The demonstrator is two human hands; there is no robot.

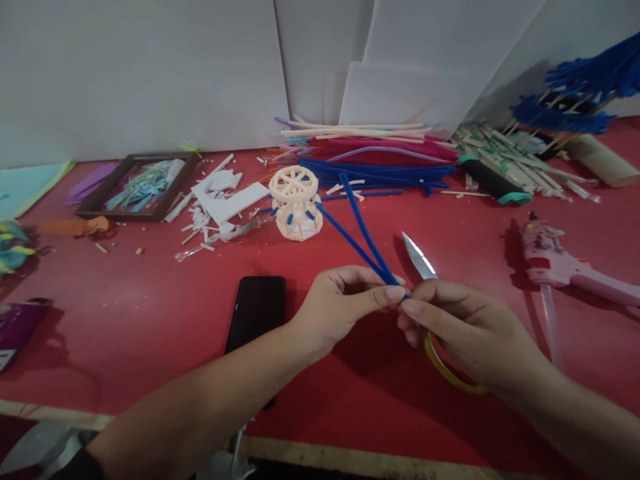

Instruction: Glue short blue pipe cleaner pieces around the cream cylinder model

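Note:
Two blue pipe cleaner strands (pixel 365 233) spread in a narrow V from my left hand (pixel 345 300), whose thumb and fingers pinch them near where they meet. The thumb and forefinger of my right hand (pixel 465 320) close on the lower end, against the left fingertips. Scissors (pixel 421 257) with a yellow handle (pixel 445 373) pass under my right hand; whether it grips them or they lie on the table I cannot tell. Behind the strands stands a small cream model (pixel 294 183) with a spoked round top and blue bits around its waist. One strand's tip overlaps its edge.
A black phone (pixel 257 310) lies left of my hands on the red table (pixel 165 307). A pink glue gun (pixel 555 260) stands at the right. Bundled pipe cleaners (pixel 380 170), white scraps (pixel 230 200) and a brown frame (pixel 170 193) line the back, near the white boards (pixel 150 73).

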